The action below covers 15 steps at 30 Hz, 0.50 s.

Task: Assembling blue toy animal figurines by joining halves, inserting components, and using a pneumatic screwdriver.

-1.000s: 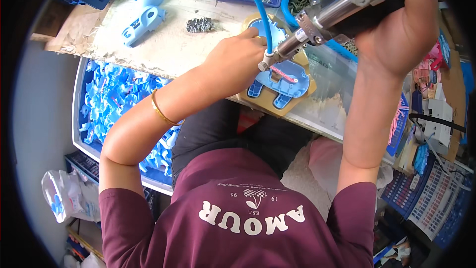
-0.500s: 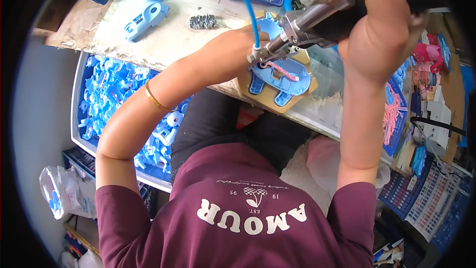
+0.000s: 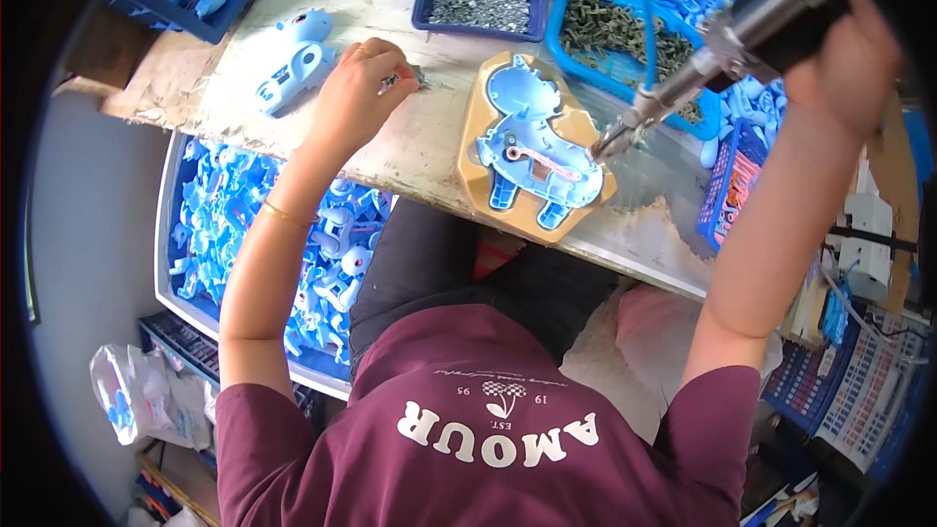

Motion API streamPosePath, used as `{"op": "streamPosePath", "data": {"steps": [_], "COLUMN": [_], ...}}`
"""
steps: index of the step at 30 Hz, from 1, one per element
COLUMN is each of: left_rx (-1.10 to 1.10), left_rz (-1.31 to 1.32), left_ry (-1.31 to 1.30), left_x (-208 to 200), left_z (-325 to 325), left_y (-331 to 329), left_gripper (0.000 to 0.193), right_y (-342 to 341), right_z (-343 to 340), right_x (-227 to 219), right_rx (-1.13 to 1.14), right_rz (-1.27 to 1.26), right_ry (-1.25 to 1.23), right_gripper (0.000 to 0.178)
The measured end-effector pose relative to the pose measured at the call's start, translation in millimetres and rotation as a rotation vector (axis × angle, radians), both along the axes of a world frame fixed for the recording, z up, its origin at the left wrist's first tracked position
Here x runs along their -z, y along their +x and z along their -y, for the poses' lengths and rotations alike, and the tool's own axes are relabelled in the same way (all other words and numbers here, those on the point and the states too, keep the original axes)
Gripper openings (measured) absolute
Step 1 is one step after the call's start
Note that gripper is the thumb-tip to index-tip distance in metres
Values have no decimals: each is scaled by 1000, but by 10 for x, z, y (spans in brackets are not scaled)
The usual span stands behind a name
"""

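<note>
In the head view, my left hand (image 3: 363,86) and right hand (image 3: 847,68) are well apart. The open blue toy shell (image 3: 539,151) sits in the tan holder (image 3: 476,102) near the table's front edge, with a thin pink strip (image 3: 552,164) lying across its body. I judge the metal-barrelled screwdriver (image 3: 756,31) the first risk: its tip hangs by the shell's right side, and a careless dip of my wrist could scratch the plastic or knock the pink strip askew. I can't tell whether the tip touches anything. The blue hose (image 3: 644,15) runs down to the tool beside the light blue basket (image 3: 558,27), so a wide swing might snag it on the rim. Small metal bits could slip from my left fingers, since the clump (image 3: 419,78) under them is loose-looking, and one could roll into the shell or off the table (image 3: 434,132).

As for pose, my right forearm rises from the lower right, hand high, fingers wrapped round the tool's black body, barrel slanting down and leftward. My left elbow is bent, forearm going up past the blue bin (image 3: 164,234), palm down, fingers curled over the clump; whether they pinch a piece, I can't tell.
</note>
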<state>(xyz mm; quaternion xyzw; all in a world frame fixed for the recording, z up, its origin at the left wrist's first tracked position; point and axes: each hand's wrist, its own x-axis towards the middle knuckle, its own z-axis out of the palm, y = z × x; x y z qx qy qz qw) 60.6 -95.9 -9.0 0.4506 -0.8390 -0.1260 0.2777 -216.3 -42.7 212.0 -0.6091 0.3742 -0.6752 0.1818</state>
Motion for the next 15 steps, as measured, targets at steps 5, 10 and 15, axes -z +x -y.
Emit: {"op": "streamPosePath", "data": {"steps": [5,10,15], "left_rx": [188,523,537], "left_rz": [-109,24,-4], "left_ry": [-80,-122,-49], "left_x": [-253,-353,-740], "left_z": [-293,-744,-868], "left_y": [-361,-649,-499], "left_gripper": [13,18,20], "right_y": [-297,-1039,-2625], "right_z": [123,398,719], "right_x": [-73,54,927], "right_rx": [-159,-136,416], "right_rz": [-58,86,-454], "right_ry": [60,112,354], "right_gripper": [51,46,24]}}
